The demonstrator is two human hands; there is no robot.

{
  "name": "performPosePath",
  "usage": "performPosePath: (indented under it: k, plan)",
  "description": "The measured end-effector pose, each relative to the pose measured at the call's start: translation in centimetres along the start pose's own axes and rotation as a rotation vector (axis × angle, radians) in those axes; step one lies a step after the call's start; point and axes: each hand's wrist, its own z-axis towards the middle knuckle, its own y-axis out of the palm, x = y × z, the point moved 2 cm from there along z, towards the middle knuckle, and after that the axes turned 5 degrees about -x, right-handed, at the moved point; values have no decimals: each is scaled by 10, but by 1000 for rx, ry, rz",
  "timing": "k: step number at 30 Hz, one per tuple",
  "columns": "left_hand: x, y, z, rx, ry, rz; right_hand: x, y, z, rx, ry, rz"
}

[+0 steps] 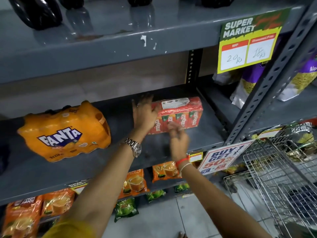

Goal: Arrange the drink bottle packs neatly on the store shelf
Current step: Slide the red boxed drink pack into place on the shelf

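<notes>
The grey metal shelf was the largest element: a middle tier with bare deck between and in front of its two packs. On its left part lay the orange Fanta pack, shrink-wrapped, tipped so its label faced you, its near edge not far from the shelf lip. Well apart from it, toward the right upright, lay the red Maaza pack, a wrapped row of small cartons set slightly askew to the shelf edge.

Your left hand was flat against the left end of the Maaza pack, fingers spread wide and pressing rather than gripping. Your right hand was at the pack's front face, motion-blurred; its fingers looked loosely curled and closed on nothing, though whether they touched the wrap could not be told.

Risks, in the same order. A push from the left end alone would probably have slewed the pack and jammed its far corner against the upright. The film looked slick on painted steel, so a firm shove might have sent it deeper than intended, breaking the front line with the Fanta pack. The Fanta pack, soft-sided, might have rolled forward if bumped by your forearm. Your wristwatch could have snagged the thin wrap on withdrawal.
</notes>
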Motion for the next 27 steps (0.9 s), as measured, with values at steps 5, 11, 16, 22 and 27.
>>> performPosePath:
  k: [5,11,16,22,27]
  plan:
    - [-26,8,-33,263,-427,-655,-10,-59,42,283,31,32]
    - [-28,24,-48,50,-666,-1170,-11,-68,77,43,101,104]
    - [-23,28,-68,9,-635,-1032,-16,-73,84,75,129,117]
    - [-16,31,-90,-35,-586,-1056,-11,-94,70,161,132,170]
    - [-11,32,-106,-67,-521,-1059,-4,-109,50,213,93,214]
